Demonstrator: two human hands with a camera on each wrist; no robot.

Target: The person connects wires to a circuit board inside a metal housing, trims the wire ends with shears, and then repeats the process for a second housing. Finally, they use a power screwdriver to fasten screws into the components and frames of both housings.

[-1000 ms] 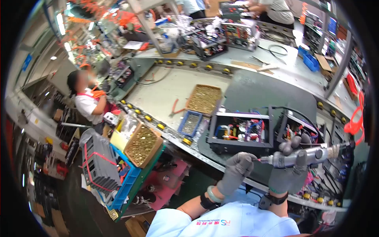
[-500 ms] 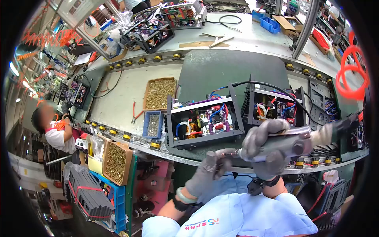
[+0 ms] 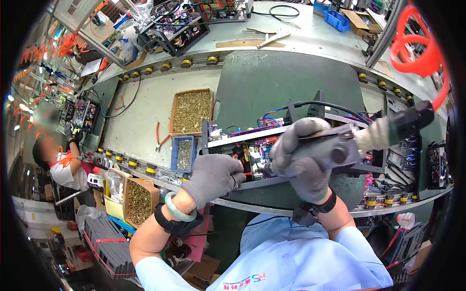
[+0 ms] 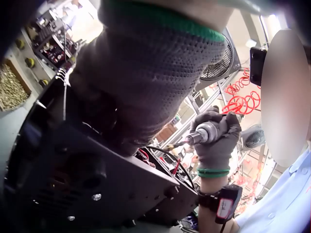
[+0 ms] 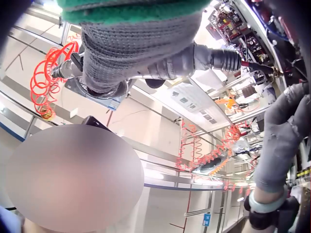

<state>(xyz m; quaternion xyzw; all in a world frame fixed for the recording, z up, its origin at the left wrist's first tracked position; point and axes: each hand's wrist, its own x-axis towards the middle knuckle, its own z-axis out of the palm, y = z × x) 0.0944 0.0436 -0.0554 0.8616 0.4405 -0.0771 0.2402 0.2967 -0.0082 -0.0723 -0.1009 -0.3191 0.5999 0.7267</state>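
Note:
My gloved left hand [image 3: 213, 179] is at the near left part of an open black metal case [image 3: 262, 184], its fingers curled over the edge; circuit parts and wires show inside. In the left wrist view the left glove [image 4: 146, 73] covers the top of the case's dark outer panel [image 4: 112, 189], hiding the fingertips. My gloved right hand [image 3: 306, 169] grips a grey power driver [image 3: 340, 145]. The driver's nose points left into the case, close to the left fingers. A thin bit [image 4: 179, 144] projects from it. In the right wrist view the right glove [image 5: 136, 53] wraps the driver body.
A second case [image 3: 361, 121] stands behind the driver. Left of the cases are a box of brass-coloured fasteners [image 3: 191, 111], a blue tray [image 3: 184, 154] and red-handled pliers [image 3: 162, 138]. A red coiled hose [image 3: 412, 53] hangs at right. Another person [image 3: 68, 165] works at far left.
My left hand has left the driver's tip and moved up and left onto the case. The driver has come forward over the case, which now looks tilted.

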